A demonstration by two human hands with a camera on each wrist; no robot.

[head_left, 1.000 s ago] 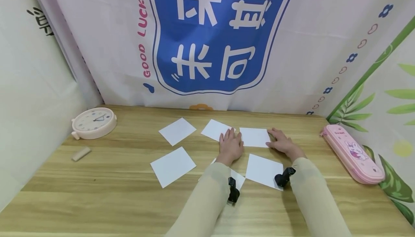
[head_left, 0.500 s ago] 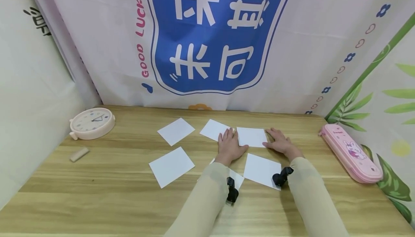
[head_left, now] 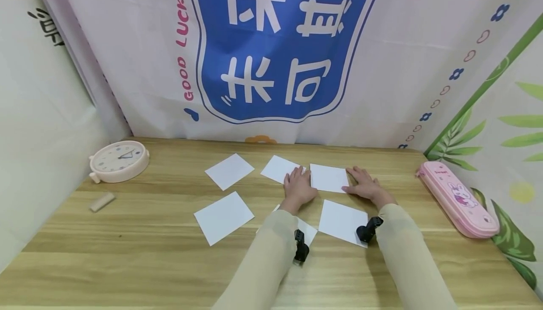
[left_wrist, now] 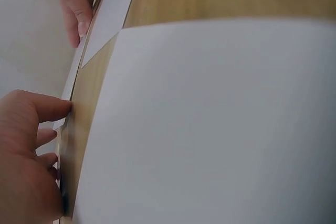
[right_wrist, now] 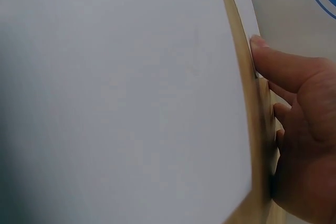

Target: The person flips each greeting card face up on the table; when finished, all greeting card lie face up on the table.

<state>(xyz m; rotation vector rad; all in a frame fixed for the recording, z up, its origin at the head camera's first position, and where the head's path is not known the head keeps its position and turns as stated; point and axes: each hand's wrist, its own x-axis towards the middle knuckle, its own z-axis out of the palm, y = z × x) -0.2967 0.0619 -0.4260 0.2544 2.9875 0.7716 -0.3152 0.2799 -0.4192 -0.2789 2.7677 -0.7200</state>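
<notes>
Six-sided layout aside, several white paper cards lie flat on the wooden table. My left hand (head_left: 299, 188) rests between the back middle card (head_left: 276, 168) and the back right card (head_left: 328, 178), its fingers overlapping the first card's right end. Its thumb points toward the back right card's lower left corner. At that card's right edge is my right hand (head_left: 366, 186), thumb and fingers spread and touching the edge. Below them lie the front right card (head_left: 341, 220) and the front middle card (head_left: 308, 231), partly hidden by my left sleeve. In the right wrist view a near card (right_wrist: 131, 98) fills most of the picture.
Two more white cards, a back left one (head_left: 229, 171) and a front left one (head_left: 223, 218), lie to the left. A round clock (head_left: 119, 161) and a small beige block (head_left: 102, 202) stand further left. A pink pencil case (head_left: 460, 199) lies at the right.
The back right card has turned slightly, its upper left corner now further back. My left thumb spread outward, then drew back a little. My right hand stays at the card's right edge.
</notes>
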